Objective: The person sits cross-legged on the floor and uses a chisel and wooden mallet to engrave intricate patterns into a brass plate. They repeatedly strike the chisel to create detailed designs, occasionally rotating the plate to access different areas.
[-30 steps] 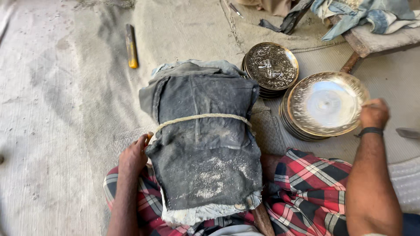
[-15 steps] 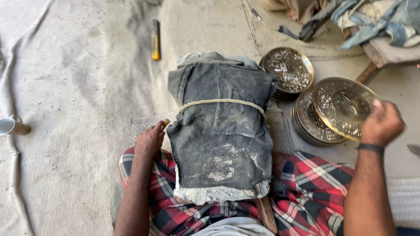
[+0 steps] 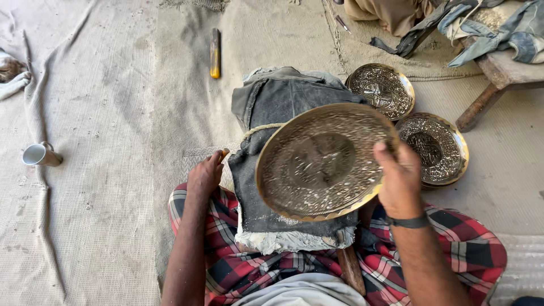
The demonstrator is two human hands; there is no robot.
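My right hand [image 3: 400, 180] grips the rim of a round engraved brass plate [image 3: 320, 161] and holds it tilted over a block wrapped in dusty grey denim [image 3: 272, 107] that rests against my lap. A rope [image 3: 262, 130] ties the wrapping. My left hand [image 3: 205, 173] rests with curled fingers against the left side of the wrapped block. To the right lie two stacks of similar engraved plates, one further back [image 3: 381, 89] and one nearer [image 3: 436, 148].
A yellow-tipped tool [image 3: 215, 52] lies on the sacking ahead. A grey mug [image 3: 39, 154] lies on its side at far left. A low wooden stool [image 3: 493, 85] with cloths on it stands at upper right. My red checked cloth [image 3: 481, 249] covers my legs.
My right hand has lifted a plate off the right-hand stack and carried it left over the wrapped block. The view has shifted, bringing the mug into sight.
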